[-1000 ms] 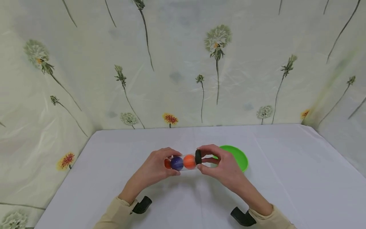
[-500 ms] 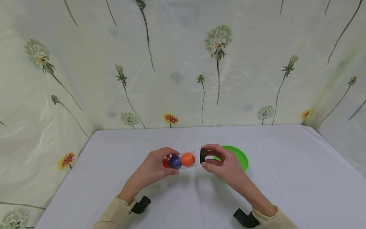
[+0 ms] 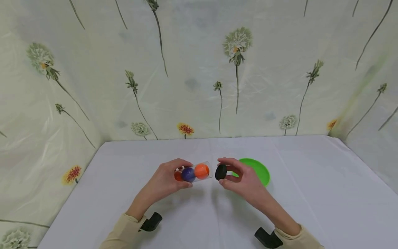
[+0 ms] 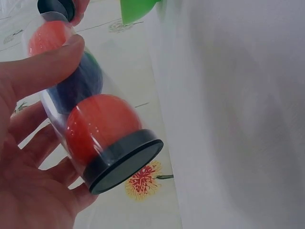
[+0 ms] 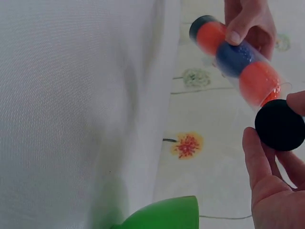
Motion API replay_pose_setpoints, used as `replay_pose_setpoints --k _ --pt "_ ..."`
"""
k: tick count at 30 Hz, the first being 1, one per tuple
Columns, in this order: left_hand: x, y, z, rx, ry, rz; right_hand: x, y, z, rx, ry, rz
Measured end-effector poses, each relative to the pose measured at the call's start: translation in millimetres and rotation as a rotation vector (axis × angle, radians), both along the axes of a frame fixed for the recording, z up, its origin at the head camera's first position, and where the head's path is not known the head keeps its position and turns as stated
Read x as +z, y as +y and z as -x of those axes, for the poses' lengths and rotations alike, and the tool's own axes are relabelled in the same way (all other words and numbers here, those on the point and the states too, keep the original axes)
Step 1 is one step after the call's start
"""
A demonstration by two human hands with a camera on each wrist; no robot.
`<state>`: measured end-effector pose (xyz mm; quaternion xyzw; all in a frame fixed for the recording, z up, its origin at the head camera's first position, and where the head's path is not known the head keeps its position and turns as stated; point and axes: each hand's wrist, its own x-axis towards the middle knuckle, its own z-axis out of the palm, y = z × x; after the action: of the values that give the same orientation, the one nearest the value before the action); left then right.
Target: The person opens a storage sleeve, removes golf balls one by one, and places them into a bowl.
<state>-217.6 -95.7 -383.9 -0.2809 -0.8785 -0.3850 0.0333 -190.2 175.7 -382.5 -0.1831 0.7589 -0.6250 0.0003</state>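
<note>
My left hand (image 3: 165,177) grips a clear plastic tube (image 4: 110,86) above the table. Inside it sit a red-orange ball (image 4: 102,121), a dark blue ball (image 3: 188,174) and an orange ball (image 3: 201,171) in a row. A black cap (image 4: 125,160) covers the tube's left end, while the right end is uncovered and tips slightly upward. Just off that end, my right hand (image 3: 242,174) pinches a round black lid (image 5: 280,125) between thumb and fingertips, its flat face turned partly toward the head camera.
Behind my right hand a green bowl (image 3: 261,172) stands on the white-covered table (image 3: 130,155). A flower-printed sheet (image 3: 192,76) hangs along the back and sides. Black wrist mounts (image 3: 151,222) stick out by both sleeves.
The lid has come away from the tube's right end in my right hand and has turned its face. My left hand has shifted a little left, tilting the tube's uncovered end up.
</note>
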Motion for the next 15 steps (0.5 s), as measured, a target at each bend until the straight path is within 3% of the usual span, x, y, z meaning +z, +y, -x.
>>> replay_pose_setpoints --k 5,15 --pt "0.5 -2.2 0.7 0.014 0.003 -0.002 -1.9 -3.0 0.3 -0.011 0.014 -0.057" --pt "4.3 -6.2 0.2 0.035 0.009 -0.007 -10.3 -12.3 2.3 0.015 -0.071 -0.042"
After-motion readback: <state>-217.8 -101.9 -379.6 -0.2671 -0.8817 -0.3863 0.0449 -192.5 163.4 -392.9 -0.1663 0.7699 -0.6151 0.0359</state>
